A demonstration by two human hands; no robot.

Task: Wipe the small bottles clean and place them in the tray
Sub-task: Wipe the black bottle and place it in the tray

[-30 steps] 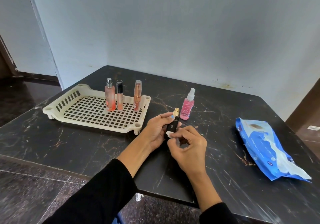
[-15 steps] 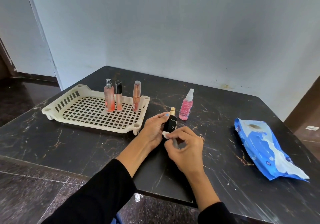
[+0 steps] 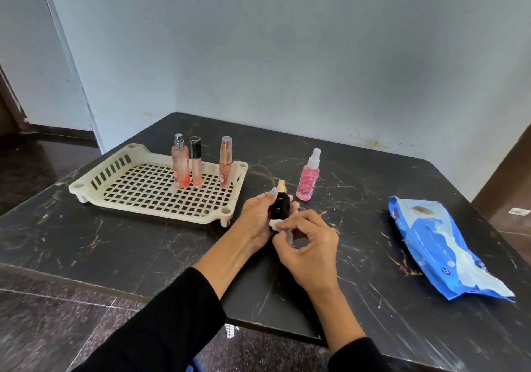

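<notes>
My left hand point(image 3: 257, 213) holds a small black bottle point(image 3: 279, 207) with a gold cap upright above the dark table. My right hand point(image 3: 309, 246) pinches a white wipe point(image 3: 275, 224) against the bottle's lower front. A cream slotted tray point(image 3: 120, 167) lies to the left. At its far right side stand three bottles: a peach one with a silver top point(image 3: 180, 166), a thin one with a black cap point(image 3: 196, 162) and a slim amber one point(image 3: 225, 162). A pink spray bottle point(image 3: 308, 177) stands on the table behind my hands.
A blue pack of wipes point(image 3: 439, 243) lies on the right part of the black marble table point(image 3: 115, 245). Walls close off the table's far side. The table's front edge runs just under my forearms, with dark floor below.
The black bottle and both hands have drifted slightly up and away from me. The wipe stays pressed low on the bottle, my right hand still rubbing it.
</notes>
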